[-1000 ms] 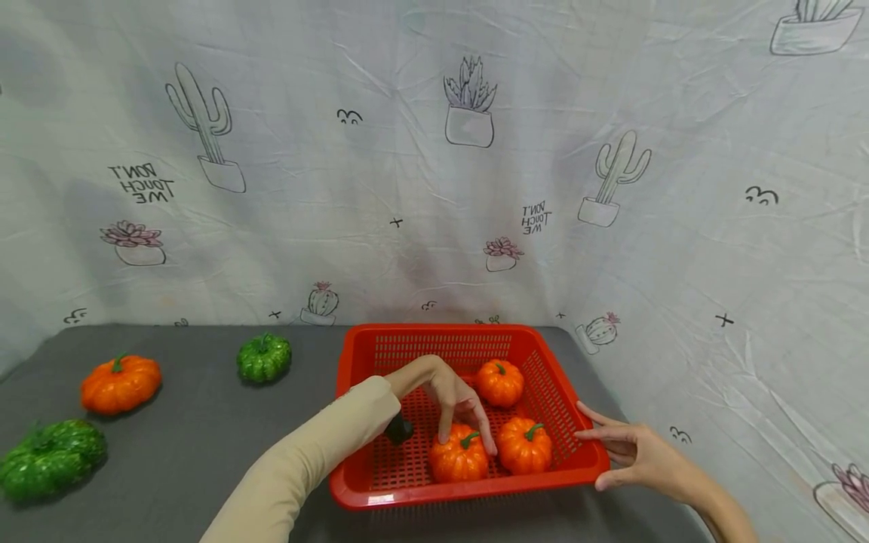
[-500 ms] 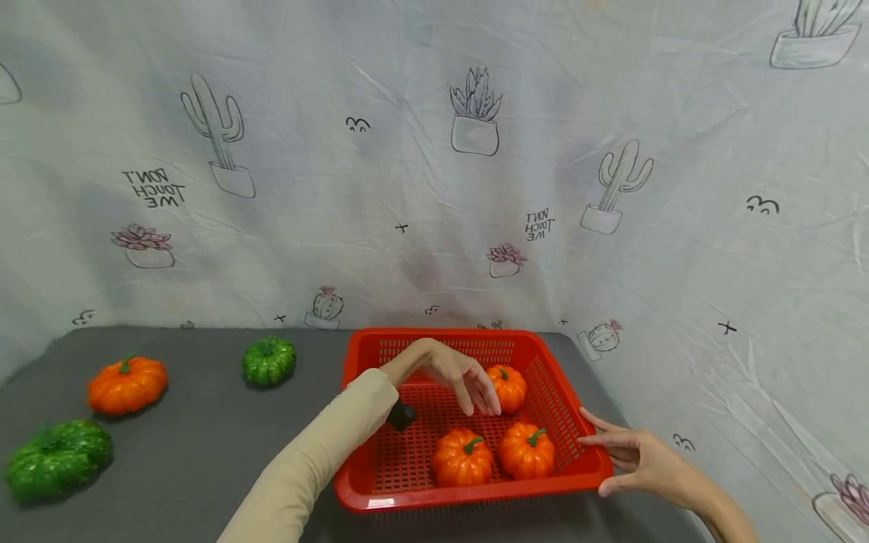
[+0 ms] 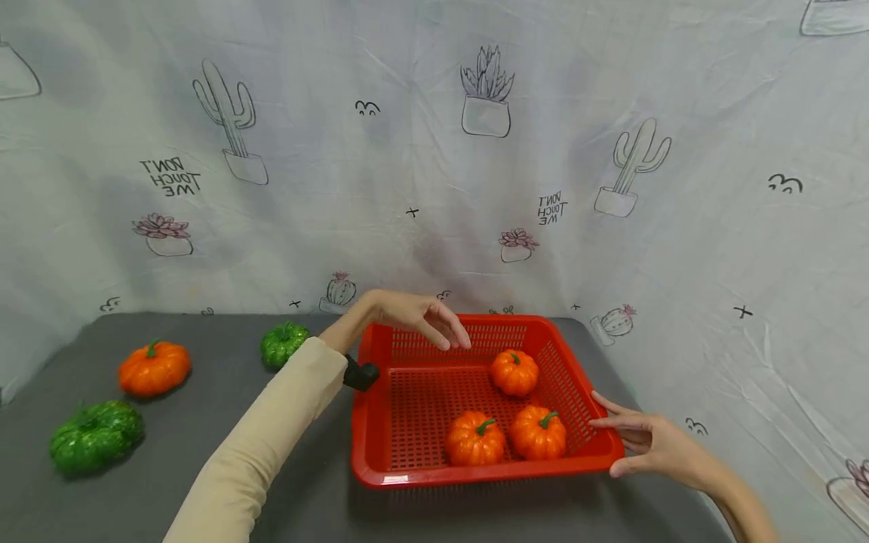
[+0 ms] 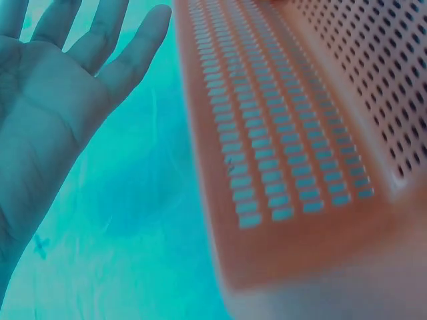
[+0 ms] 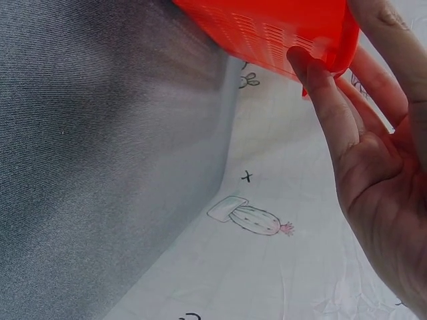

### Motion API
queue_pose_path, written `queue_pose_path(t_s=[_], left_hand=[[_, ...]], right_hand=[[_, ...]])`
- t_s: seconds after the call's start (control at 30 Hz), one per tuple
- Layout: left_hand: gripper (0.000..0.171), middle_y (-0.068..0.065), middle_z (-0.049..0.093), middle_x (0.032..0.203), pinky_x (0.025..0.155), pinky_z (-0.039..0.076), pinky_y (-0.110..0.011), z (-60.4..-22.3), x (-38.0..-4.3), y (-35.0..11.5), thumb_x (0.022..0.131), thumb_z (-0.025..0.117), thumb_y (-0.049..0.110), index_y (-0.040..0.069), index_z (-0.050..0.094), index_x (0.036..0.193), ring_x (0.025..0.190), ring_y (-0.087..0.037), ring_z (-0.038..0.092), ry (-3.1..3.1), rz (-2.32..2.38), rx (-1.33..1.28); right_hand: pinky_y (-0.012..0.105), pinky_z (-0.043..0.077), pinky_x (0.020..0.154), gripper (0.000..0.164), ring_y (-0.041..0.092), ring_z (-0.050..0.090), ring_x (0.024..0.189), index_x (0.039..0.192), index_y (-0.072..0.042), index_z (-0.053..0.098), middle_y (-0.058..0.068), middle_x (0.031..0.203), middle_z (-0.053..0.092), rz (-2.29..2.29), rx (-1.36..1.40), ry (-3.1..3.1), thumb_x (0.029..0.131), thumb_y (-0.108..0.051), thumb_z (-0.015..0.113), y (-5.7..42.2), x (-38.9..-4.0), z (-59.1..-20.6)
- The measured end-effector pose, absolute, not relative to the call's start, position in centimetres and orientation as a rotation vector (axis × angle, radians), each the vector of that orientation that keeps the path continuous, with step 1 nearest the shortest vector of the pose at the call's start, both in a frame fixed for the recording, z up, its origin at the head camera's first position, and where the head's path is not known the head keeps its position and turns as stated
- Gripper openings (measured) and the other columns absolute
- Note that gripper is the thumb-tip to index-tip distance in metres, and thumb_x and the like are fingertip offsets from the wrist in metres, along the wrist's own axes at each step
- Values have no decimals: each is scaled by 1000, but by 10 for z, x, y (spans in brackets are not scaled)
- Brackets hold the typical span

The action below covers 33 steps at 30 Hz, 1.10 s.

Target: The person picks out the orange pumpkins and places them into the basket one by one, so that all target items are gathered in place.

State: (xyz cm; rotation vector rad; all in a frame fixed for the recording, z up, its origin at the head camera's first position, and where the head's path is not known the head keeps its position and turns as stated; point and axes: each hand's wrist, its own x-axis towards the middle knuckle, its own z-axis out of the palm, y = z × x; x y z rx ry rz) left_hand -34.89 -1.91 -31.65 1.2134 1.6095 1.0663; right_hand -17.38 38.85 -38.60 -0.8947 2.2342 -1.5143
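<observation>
A red plastic basket (image 3: 370,437) with slotted walls stands on the grey table. In it lie three orange pumpkins: one at the front middle (image 3: 475,439), one beside it to the right (image 3: 538,433) and one farther back (image 3: 514,372). My right hand (image 3: 661,445) holds the basket's front right corner, fingers over the rim and thumb low; the right wrist view shows this hand (image 5: 380,133) at the red rim. Over the basket's back left part hovers my left hand (image 3: 417,313), fingers loose and holding nothing. In the left wrist view its palm (image 4: 47,113) appears beside the basket wall.
On the table (image 3: 224,400) to the left are an orange pumpkin (image 3: 155,369), a green pumpkin (image 3: 97,437) and a smaller green one (image 3: 284,345) partly behind the left sleeve (image 3: 265,445). A white cloth (image 3: 305,188) with cactus drawings hangs behind and at the right.
My left hand has left the front middle pumpkin, risen and moved back and left over the basket. The right hand stays at the corner. The head view has shifted slightly.
</observation>
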Motion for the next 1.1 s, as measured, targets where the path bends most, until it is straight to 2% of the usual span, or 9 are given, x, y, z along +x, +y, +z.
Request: queue_pose_path(t_s=[0.1, 0.23, 0.5, 0.6, 0.8, 0.97, 1.1], left_hand=[[34, -13, 57, 131, 101, 42, -42, -310, -344, -40, 94, 61, 6, -8, 58, 124, 123, -25, 51, 1654, 1080, 1230], [41, -22, 51, 135, 102, 41, -44, -308, -337, -69, 94, 62, 12, -11, 54, 126, 127, -30, 48, 1735, 1105, 1226], [33, -19, 51, 136, 103, 39, -46, -315, -327, -134, 95, 61, 15, -1, 61, 124, 129, -36, 43, 1870, 1201, 1104], [31, -18, 51, 137, 104, 39, -45, -319, -324, -160, 96, 59, 13, 1, 61, 125, 128, -31, 45, 1913, 1232, 1058], [30, -3, 54, 135, 103, 40, -31, -331, -316, -209, 98, 53, 8, 6, 61, 127, 126, -13, 48, 1968, 1287, 1029], [35, 2, 53, 137, 100, 40, -24, -339, -308, -243, 100, 46, 3, 2, 54, 134, 126, -9, 48, 1964, 1328, 1033], [37, 3, 53, 137, 99, 40, -21, -339, -300, -269, 101, 43, 3, 4, 52, 136, 125, -6, 47, 2009, 1354, 984]], right_hand=[[23, 49, 88, 54, 0, 50, 120, 126, 22, 48, -27, 145, 36, -1505, -864, 2254, 80, 6, 71, 388, -175, -385], [23, 49, 88, 53, -2, 49, 120, 126, 20, 49, -28, 144, 35, -1478, -853, 2281, 80, 4, 72, 388, -176, -382], [19, 47, 88, 51, -6, 45, 122, 123, 18, 53, -27, 144, 37, -1453, -886, 2324, 79, 2, 73, 386, -173, -381], [18, 47, 88, 51, -6, 44, 122, 122, 18, 54, -26, 144, 36, -1445, -917, 2333, 78, 3, 73, 385, -173, -383], [18, 47, 88, 51, -5, 45, 122, 122, 19, 54, -26, 144, 37, -1436, -929, 2339, 77, 3, 74, 386, -174, -384], [18, 47, 88, 52, -5, 46, 121, 123, 18, 54, -27, 144, 37, -1429, -903, 2327, 78, 2, 74, 387, -174, -383], [18, 47, 88, 52, -5, 46, 121, 123, 20, 52, -27, 144, 36, -1450, -903, 2291, 78, 3, 73, 387, -174, -383]])
